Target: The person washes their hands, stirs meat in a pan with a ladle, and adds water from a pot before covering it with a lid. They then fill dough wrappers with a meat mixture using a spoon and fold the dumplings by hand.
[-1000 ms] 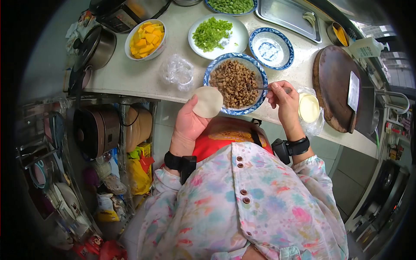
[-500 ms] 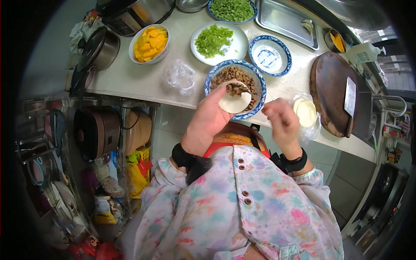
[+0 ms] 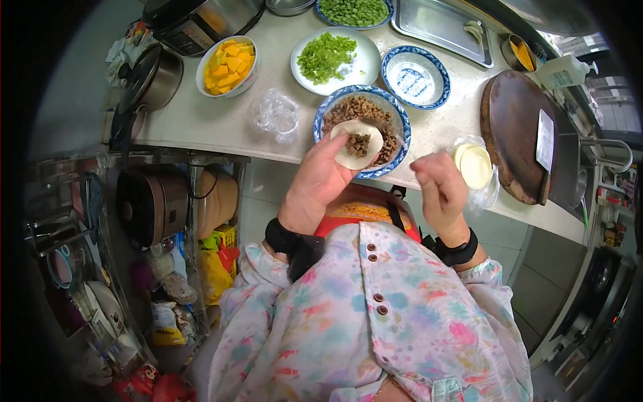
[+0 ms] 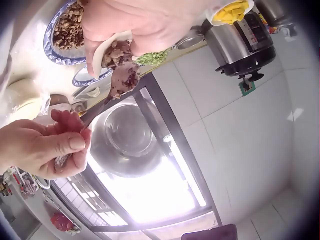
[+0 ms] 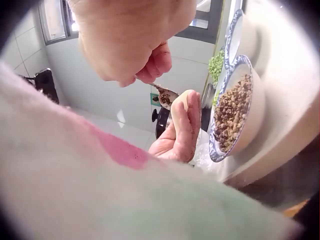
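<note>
My left hand [image 3: 313, 184] holds a round dough wrapper [image 3: 349, 161] over the near part of the blue-rimmed bowl [image 3: 404, 127], its thumb at the wrapper's edge. Brown minced filling [image 3: 358, 145] lies on the wrapper. To the right, my right hand [image 3: 442, 191] has its fingers curled round the handle of a metal spoon. In the left wrist view the spoon's bowl [image 4: 123, 80], smeared with filling, is close beside the wrapper [image 4: 100, 57]. The right wrist view shows the spoon [image 5: 166, 95] near my left fingers, with more filling [image 5: 232, 115] in the bowl.
Wrappers [image 3: 475, 166] in plastic lie right of my right hand, beside a round wooden board [image 3: 512, 134]. Behind the filling bowl are a plate of chopped greens [image 3: 368, 63] and an empty patterned bowl [image 3: 415, 77]. Crumpled plastic [image 3: 276, 115] and a yellow-filled bowl [image 3: 228, 65] stand left.
My left hand has moved right with the wrapper, over the bowl, and filling now lies on it. My right hand has lifted the spoon from the filling and drawn slightly nearer my body.
</note>
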{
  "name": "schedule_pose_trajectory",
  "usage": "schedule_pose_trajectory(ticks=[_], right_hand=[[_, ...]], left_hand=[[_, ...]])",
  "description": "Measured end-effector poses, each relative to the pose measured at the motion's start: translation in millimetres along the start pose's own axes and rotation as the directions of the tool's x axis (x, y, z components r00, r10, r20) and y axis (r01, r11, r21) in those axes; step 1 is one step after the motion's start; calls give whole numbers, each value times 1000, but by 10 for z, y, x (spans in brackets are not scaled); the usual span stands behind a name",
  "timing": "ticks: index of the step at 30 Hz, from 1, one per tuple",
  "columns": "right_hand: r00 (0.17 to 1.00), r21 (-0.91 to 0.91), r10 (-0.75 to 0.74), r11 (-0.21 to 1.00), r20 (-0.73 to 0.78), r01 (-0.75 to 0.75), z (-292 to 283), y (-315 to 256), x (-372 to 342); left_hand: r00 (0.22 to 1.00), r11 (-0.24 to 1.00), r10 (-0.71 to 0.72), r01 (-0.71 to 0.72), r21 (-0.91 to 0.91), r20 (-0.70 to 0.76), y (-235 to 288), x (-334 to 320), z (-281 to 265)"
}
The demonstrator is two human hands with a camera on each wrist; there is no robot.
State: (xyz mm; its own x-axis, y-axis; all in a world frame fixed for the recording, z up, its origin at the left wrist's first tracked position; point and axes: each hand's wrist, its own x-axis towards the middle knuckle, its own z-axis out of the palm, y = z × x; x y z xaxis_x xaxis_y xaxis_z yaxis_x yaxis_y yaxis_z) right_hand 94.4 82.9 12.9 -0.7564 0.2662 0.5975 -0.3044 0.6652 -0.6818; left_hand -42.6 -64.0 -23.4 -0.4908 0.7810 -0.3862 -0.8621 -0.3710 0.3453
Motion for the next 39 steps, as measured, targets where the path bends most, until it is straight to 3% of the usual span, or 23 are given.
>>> schedule_pose_trajectory(ticks=[3, 6, 10, 14, 17, 19, 22, 25, 26, 29, 30, 33, 36, 39], right_hand=[[997, -166, 74, 983, -10, -74, 8, 124, -7], [984, -368, -68, 921, 162, 124, 123, 388, -142], [941, -527, 32, 835, 338, 161, 212, 419, -267], [933, -474, 66, 873, 355, 118, 116, 266, -125], [958, -572, 189, 820, 215, -33, -25, 424, 141], [959, -749, 268, 653, 89, -113, -38, 749, 346], [855, -892, 506, 431, 116, -135, 52, 1156, 537], [805, -926, 567, 372, 176, -59, 105, 1446, 520], [841, -901, 512, 428, 175, -73, 109, 1529, 485], [804, -880, 566, 458, 184, -122, 32, 1246, 610], [877, -822, 465, 542, 119, -175, 26, 1224, 569], [957, -440, 263, 879, 125, -184, -35, 856, 590], [973, -207, 37, 978, 230, 12, 34, 339, 631], [932, -299, -29, 943, 362, 146, 117, 253, 609]], left_hand=[[999, 1000, -2, 3, 15, -32, -2, -37, 1], [999, 1000, -23, 23, 11, -38, 2, -63, -27], [995, 998, -59, 58, -22, -82, 42, -93, -15], [991, 995, -87, 91, 34, -107, 92, -56, 28], [992, 994, -104, 106, 24, -75, 133, -12, 118], [991, 993, -107, 111, 41, -81, 135, 30, 175], [992, 991, -115, 118, 58, -52, 120, 71, 242], [991, 989, -130, 132, 68, -28, 130, 69, 316], [990, 987, -142, 143, 71, -20, 140, 65, 323], [987, 984, -159, 159, 83, -1, 163, 64, 300], [987, 983, -160, 159, 87, 8, 171, 68, 295], [988, 981, -157, 155, 116, 8, 174, 83, 288], [985, 981, -165, 158, 115, 52, 159, 98, 262], [981, 980, -181, 173, 102, 72, 141, 95, 298]])
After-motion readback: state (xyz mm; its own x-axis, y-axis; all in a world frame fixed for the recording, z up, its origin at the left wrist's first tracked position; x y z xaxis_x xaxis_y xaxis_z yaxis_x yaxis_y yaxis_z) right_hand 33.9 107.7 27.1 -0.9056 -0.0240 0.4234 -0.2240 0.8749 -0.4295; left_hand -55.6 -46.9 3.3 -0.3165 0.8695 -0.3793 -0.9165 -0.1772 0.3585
